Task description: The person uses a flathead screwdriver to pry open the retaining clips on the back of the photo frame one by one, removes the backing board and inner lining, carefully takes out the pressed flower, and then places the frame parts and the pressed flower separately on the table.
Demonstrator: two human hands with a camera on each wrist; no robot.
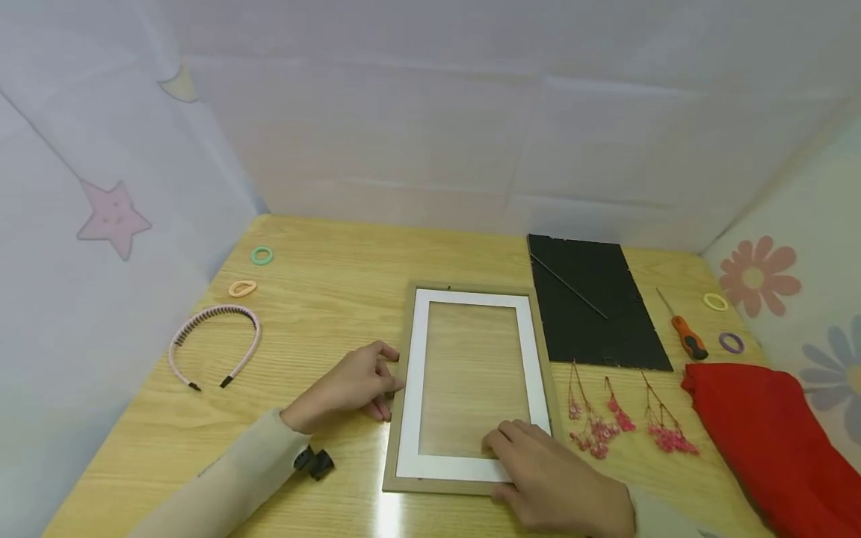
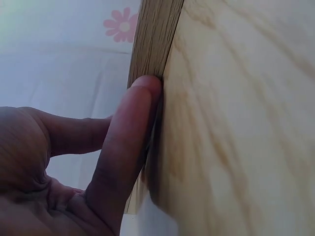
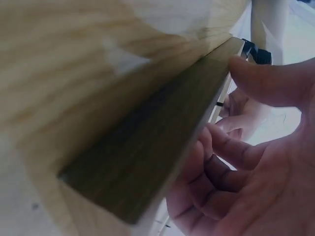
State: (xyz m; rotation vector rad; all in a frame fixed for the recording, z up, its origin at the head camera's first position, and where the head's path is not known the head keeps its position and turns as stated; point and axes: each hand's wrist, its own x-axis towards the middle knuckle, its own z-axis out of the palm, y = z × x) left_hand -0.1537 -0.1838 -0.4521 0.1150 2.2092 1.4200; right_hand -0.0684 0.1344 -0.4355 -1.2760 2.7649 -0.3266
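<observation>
A wooden picture frame [image 1: 396, 441] with a white mat border [image 1: 413, 373] lies on the table in the head view. Its middle shows the wood grain of the tabletop. My left hand [image 1: 356, 381] is at the frame's left side, touching that edge with bent, spread fingers. In the left wrist view a fingertip [image 2: 147, 88] presses low on the wooden side, close to the tabletop. Around the lower right part of the frame, my right hand [image 1: 554, 478] holds with its fingers curled over the mat and its thumb [image 3: 256, 78] at the outer edge.
Right of the frame lie a black backing board [image 1: 592, 336] with a thin rod [image 1: 568, 285], pink dried flower sprigs [image 1: 666, 437], an orange-handled screwdriver [image 1: 687, 336] and red cloth [image 1: 767, 426]. A headband [image 1: 252, 347] and hair ties [image 1: 261, 255] lie left.
</observation>
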